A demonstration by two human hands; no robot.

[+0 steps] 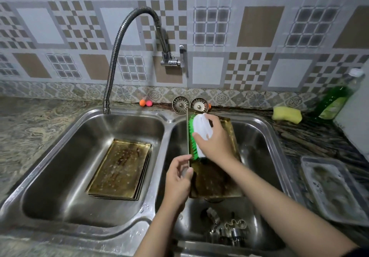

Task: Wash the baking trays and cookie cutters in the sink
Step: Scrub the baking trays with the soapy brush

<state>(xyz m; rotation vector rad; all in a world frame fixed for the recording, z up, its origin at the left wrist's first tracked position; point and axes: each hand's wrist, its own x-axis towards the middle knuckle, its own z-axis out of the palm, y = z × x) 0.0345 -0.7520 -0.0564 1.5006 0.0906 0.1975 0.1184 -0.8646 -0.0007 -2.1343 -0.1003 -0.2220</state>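
A gold baking tray leans tilted in the right sink basin. My left hand pinches its left rim. My right hand grips a white scrub brush with green bristles and presses it on the tray's upper left part. A stack of gold trays lies flat in the left basin, its top one stained and spotted with drops. Several metal cookie cutters sit at the bottom of the right basin, below the tray.
A flexible tap curves over the left basin. Two sink strainers stand on the back ledge. A yellow sponge, a green dish soap bottle and a soapy steel tray are on the counter at the right.
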